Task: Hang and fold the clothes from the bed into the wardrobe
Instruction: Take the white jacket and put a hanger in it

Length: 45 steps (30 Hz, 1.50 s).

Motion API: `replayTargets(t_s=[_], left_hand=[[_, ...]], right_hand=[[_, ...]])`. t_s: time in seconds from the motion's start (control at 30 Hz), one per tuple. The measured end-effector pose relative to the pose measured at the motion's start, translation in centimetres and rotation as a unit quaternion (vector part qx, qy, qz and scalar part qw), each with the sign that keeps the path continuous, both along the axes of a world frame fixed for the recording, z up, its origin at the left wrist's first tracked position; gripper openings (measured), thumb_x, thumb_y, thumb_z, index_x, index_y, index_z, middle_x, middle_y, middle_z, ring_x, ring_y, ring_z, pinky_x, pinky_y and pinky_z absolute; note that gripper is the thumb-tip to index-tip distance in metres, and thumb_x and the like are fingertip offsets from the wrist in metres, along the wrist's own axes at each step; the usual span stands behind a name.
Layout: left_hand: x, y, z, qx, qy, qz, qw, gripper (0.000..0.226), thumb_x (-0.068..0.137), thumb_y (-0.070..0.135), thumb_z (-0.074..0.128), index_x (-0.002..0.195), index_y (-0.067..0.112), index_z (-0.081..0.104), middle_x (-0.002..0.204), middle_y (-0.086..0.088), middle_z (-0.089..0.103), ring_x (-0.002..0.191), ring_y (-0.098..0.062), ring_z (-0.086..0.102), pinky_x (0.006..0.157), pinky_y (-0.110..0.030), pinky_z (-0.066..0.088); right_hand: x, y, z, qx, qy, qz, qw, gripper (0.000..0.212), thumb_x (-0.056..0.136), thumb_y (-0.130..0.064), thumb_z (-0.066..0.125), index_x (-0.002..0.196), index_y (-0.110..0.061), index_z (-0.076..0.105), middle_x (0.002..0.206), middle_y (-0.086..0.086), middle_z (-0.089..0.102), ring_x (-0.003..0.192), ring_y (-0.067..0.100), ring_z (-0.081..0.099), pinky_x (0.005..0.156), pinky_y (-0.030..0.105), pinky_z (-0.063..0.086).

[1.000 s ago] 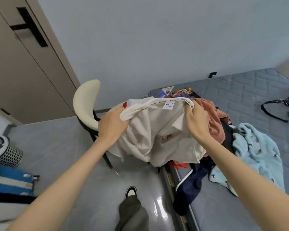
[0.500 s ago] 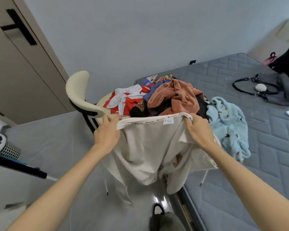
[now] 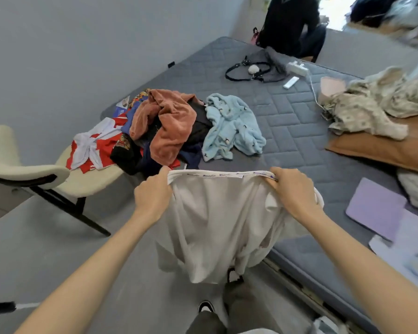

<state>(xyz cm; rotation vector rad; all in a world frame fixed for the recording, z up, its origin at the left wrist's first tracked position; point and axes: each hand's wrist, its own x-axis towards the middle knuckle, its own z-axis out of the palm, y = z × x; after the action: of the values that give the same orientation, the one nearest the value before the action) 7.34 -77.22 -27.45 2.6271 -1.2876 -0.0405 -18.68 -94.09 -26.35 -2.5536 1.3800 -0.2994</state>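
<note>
Gripping the white garment (image 3: 215, 225) by its top edge (image 3: 222, 174), I have my left hand (image 3: 152, 198) curled round one end of that taped band and my right hand (image 3: 292, 191) curled round the other. The band runs nearly taut between them. The cloth hangs free below in loose folds, over the floor (image 3: 58, 249) just beside the bed (image 3: 287, 121), and my shoe shows under its hem.

I judge it light and very soft. It sags and bunches with no stiffness, and it would likely slide through a slack grip. The band looks like the firm part and the right place to hold, since pinching the thin body cloth would only drag it out of shape. I cannot tell whether it is a shirt or trousers, as the lower part is crumpled. For folding, I would lay it flat on the bare quilted bed first. For hanging, I would hold the band spread wide.

Beyond my hands the pile (image 3: 171, 126) of clothes lies at the bed's corner, a rust top uppermost. A pale blue fleece (image 3: 232, 126) sits just beside it, and a red-and-white piece (image 3: 92, 145) spills onto the chair (image 3: 17, 169). The wardrobe is not in view.
</note>
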Motion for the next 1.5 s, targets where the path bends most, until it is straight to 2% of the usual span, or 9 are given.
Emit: replayTargets(t_s=[0.2, 0.47, 0.8, 1.0, 1.1, 1.17, 1.27, 1.37, 1.5], left_hand=[[-5.8, -8.0, 0.3, 0.000, -0.029, -0.084, 0.996, 0.018, 0.092, 0.013, 0.042, 0.108, 0.016, 0.047, 0.088, -0.012, 0.063, 0.076, -0.036, 0.059, 0.058, -0.036, 0.036], [-12.1, -18.2, 0.1, 0.004, 0.001, -0.092, 0.996, 0.031, 0.090, 0.011, 0.044, 0.119, 0.020, 0.049, 0.096, -0.020, 0.062, 0.087, -0.042, 0.058, 0.064, -0.039, 0.035], [-12.9, -28.3, -1.4, 0.052, 0.165, -0.058, 0.983, 0.036, 0.089, 0.015, 0.036, 0.115, 0.022, 0.059, 0.110, -0.009, 0.061, 0.094, -0.033, 0.055, 0.068, -0.033, 0.035], [-11.3, -36.6, -2.2, -0.011, 0.323, 0.004, 0.946, 0.023, 0.095, 0.022, 0.042, 0.075, 0.020, 0.054, 0.086, -0.007, 0.057, 0.081, -0.025, 0.048, 0.061, -0.032, 0.033], [-11.5, -40.9, -3.7, -0.040, 0.486, 0.025, 0.873, 0.013, 0.093, 0.016, 0.051, 0.100, 0.012, 0.061, 0.111, -0.015, 0.062, 0.089, -0.023, 0.053, 0.075, -0.030, 0.041], [-11.4, -42.3, -5.0, -0.016, 0.630, 0.033, 0.775, 0.054, 0.089, 0.018, 0.064, 0.138, 0.021, 0.042, 0.128, -0.006, 0.055, 0.107, -0.022, 0.057, 0.091, -0.036, 0.046], [-10.4, -42.9, -7.2, 0.018, 0.674, -0.007, 0.739, 0.075, 0.088, 0.017, 0.067, 0.149, 0.029, 0.025, 0.131, -0.001, 0.052, 0.116, -0.019, 0.055, 0.092, -0.033, 0.046], [-9.4, -42.8, -8.6, 0.022, 0.651, -0.007, 0.759, 0.057, 0.095, 0.017, 0.057, 0.146, 0.024, 0.035, 0.122, -0.003, 0.054, 0.108, -0.018, 0.054, 0.096, -0.035, 0.040], [-7.8, -41.7, -8.8, 0.024, 0.613, -0.037, 0.789, 0.044, 0.097, 0.014, 0.050, 0.140, 0.019, 0.043, 0.117, -0.003, 0.058, 0.098, -0.014, 0.055, 0.072, -0.018, 0.043]], right_hand=[[-9.3, -2.6, -1.1, -0.066, 0.124, -0.067, 0.988, 0.012, 0.094, -0.009, 0.041, 0.085, -0.016, 0.035, 0.088, 0.005, 0.056, 0.078, 0.031, 0.058, 0.055, 0.033, 0.023], [-18.3, -8.0, -4.6, 0.023, 0.111, -0.240, 0.964, 0.033, 0.086, 0.006, 0.040, 0.117, -0.006, 0.045, 0.114, 0.014, 0.048, 0.099, 0.033, 0.044, 0.061, 0.035, 0.031], [-18.4, -16.0, -4.5, 0.250, -0.116, -0.347, 0.897, 0.017, 0.087, -0.009, 0.035, 0.103, -0.009, 0.041, 0.089, 0.009, 0.049, 0.081, 0.031, 0.044, 0.067, 0.037, 0.035], [-14.8, -23.0, -4.9, 0.262, -0.275, -0.441, 0.813, 0.019, 0.084, -0.009, 0.034, 0.100, -0.014, 0.044, 0.103, 0.012, 0.056, 0.096, 0.032, 0.054, 0.084, 0.047, 0.052], [-12.3, -26.5, -6.1, 0.326, -0.389, -0.476, 0.718, 0.036, 0.087, -0.001, 0.042, 0.120, -0.015, 0.044, 0.120, 0.013, 0.053, 0.101, 0.027, 0.058, 0.070, 0.038, 0.056], [-10.8, -28.0, -7.1, 0.425, -0.439, -0.443, 0.656, 0.062, 0.088, 0.004, 0.050, 0.143, -0.018, 0.029, 0.131, 0.013, 0.046, 0.106, 0.026, 0.056, 0.077, 0.034, 0.056], [-8.4, -29.3, -8.4, 0.479, -0.380, -0.394, 0.687, 0.063, 0.091, 0.000, 0.051, 0.146, -0.021, 0.031, 0.127, 0.011, 0.048, 0.107, 0.024, 0.053, 0.086, 0.034, 0.051], [-6.1, -29.4, -9.1, 0.482, -0.338, -0.384, 0.711, 0.046, 0.092, -0.003, 0.049, 0.135, -0.020, 0.048, 0.110, 0.007, 0.054, 0.091, 0.019, 0.054, 0.076, 0.030, 0.052], [-3.8, -28.8, -8.9, 0.478, -0.305, -0.341, 0.750, 0.038, 0.092, -0.007, 0.049, 0.129, -0.017, 0.054, 0.106, 0.002, 0.057, 0.085, 0.016, 0.057, 0.072, 0.025, 0.050]])
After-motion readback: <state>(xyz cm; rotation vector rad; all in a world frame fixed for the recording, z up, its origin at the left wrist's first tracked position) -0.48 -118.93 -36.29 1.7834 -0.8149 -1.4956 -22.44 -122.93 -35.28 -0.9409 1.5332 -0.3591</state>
